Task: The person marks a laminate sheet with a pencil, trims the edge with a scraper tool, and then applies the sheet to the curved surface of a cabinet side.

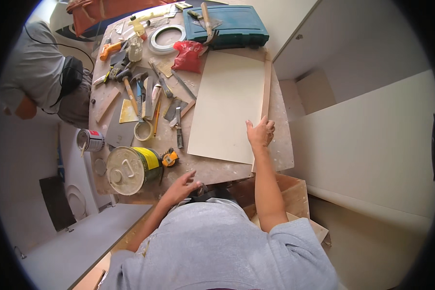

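1. Hands, set well apart: the right hand [261, 133] is bent over a wooden strip [266, 92], thumb on the panel side, fingers on the other; firmness of grip cannot be told. The left hand [180, 187] is empty, its fingers loosely spread near the front edge of the worktop [281, 152].
2. Cream panel [224, 106]: lying flat, mostly ahead and to the left of the right hand; the strip runs along its right edge.
3. Orange tape measure [169, 157]: ahead of the left hand, beside a large lidded tin [123, 170] to that hand's left.
4. Tape roll [143, 130] and hammer [129, 94]: farther ahead of the left hand, among scattered tools.
5. Red bag [187, 55] and teal case [227, 29]: far ahead of both hands, beyond the panel.
6. Co-worker [36, 67]: bending, far to the left hand's left.
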A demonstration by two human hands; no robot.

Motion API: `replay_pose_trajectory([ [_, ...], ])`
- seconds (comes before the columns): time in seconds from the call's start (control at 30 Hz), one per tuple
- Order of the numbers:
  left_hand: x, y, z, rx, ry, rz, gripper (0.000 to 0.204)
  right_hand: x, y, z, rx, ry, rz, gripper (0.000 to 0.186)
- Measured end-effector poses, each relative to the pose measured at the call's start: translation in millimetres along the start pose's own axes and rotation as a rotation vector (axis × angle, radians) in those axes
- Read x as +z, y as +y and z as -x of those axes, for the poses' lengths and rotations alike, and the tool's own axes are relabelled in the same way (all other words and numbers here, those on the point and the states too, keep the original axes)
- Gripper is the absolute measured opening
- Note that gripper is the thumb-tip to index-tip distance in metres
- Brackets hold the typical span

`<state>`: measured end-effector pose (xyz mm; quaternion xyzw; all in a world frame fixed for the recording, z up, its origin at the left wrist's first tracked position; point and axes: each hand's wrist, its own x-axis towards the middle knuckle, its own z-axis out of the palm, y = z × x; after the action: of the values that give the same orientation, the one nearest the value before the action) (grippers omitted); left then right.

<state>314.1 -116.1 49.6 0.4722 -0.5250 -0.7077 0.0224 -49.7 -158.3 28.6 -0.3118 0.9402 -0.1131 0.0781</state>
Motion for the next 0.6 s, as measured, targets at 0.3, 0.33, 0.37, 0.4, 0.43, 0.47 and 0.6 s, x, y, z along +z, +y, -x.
replay_pose_trajectory([
  [0.3,28.1,9.8,-95.6,0.259,0.617,-0.677,0.104,7.0,36.3,-6.8,-0.036,-0.077,-0.075,0.046],
  [0.33,33.8,14.9,-101.1,0.172,0.619,-0.637,0.106,9.6,41.1,-7.5,-0.060,-0.067,-0.083,0.046],
  [0.37,35.4,18.1,-108.3,0.089,0.619,-0.592,0.107,18.8,48.2,-12.6,-0.051,-0.056,-0.138,0.049],
  [0.4,29.8,4.9,-118.4,0.096,0.618,-0.659,0.108,28.0,48.3,-16.9,-0.060,-0.054,-0.195,0.051],
  [0.43,33.5,7.8,-119.4,0.103,0.632,-0.648,0.108,34.6,56.5,-21.6,0.001,-0.017,-0.329,0.053],
  [0.47,36.3,10.9,-116.1,0.097,0.620,-0.677,0.107,37.1,58.7,-24.6,0.047,0.006,-0.464,0.055],
  [0.6,23.8,1.4,-113.0,0.170,0.694,-0.591,0.101,9.5,56.3,-6.2,-0.121,0.114,-0.486,0.052],
])
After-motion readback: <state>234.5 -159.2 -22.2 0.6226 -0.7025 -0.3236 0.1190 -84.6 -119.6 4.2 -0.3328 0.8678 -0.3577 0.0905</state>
